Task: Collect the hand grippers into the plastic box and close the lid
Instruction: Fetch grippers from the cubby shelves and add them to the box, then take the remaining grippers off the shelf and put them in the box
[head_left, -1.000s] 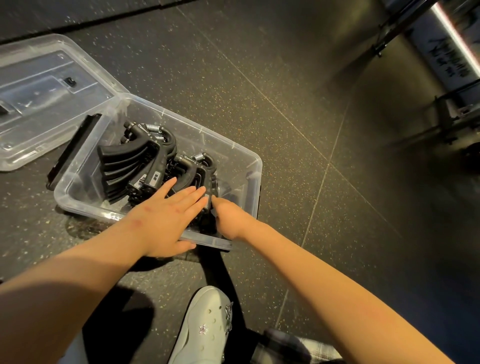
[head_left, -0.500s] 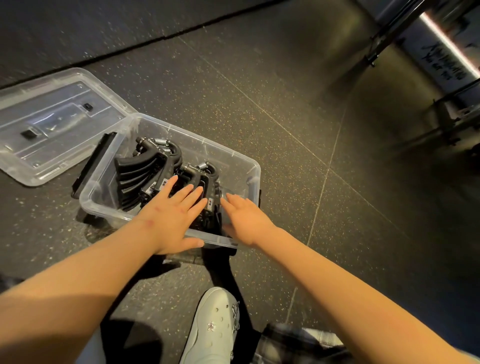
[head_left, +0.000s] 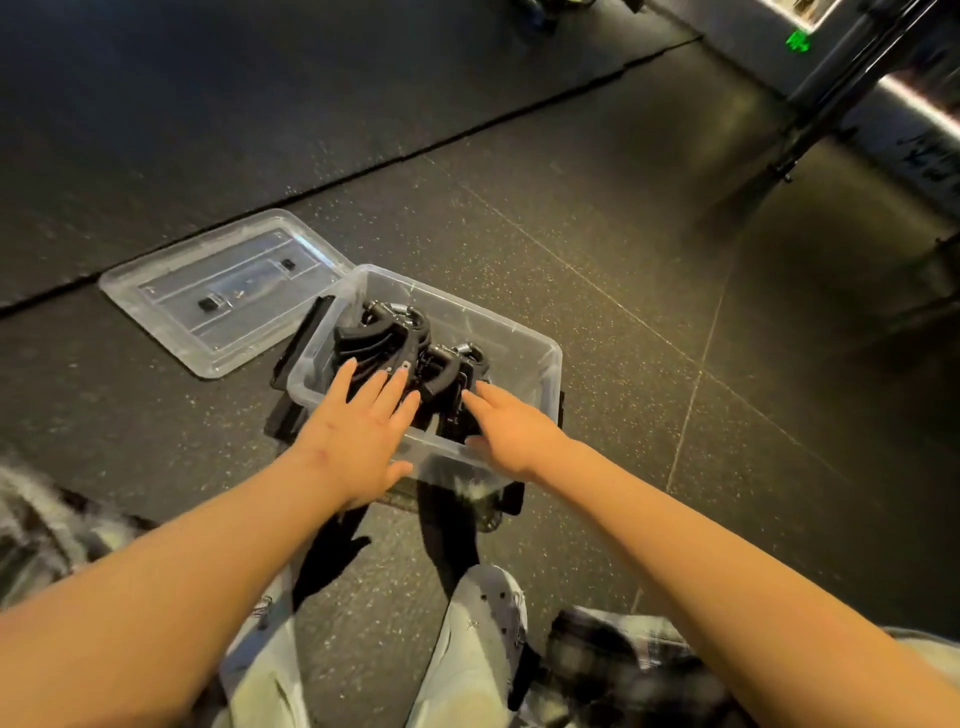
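Note:
A clear plastic box (head_left: 524, 358) stands open on the dark floor. Several black hand grippers (head_left: 379, 338) with steel springs lie packed inside it, toward its left and middle. My left hand (head_left: 358, 436) hovers flat over the near left part of the box, fingers straight above the grippers. Over the near rim, my right hand (head_left: 511, 428) is spread with straight fingers pointing at the grippers. Neither hand holds anything. The clear lid (head_left: 223, 291) lies flat on the floor just left of and behind the box.
Black latch handles (head_left: 301, 343) stick out at the box's left end. My white shoes (head_left: 478, 639) stand just in front of the box. A dark metal frame (head_left: 831, 88) rises at the far right. The floor is dark speckled rubber with seams.
My view has pulled back and up, so box and lid look farther away. My right hand has opened from a curled pose inside the box to flat fingers over the rim.

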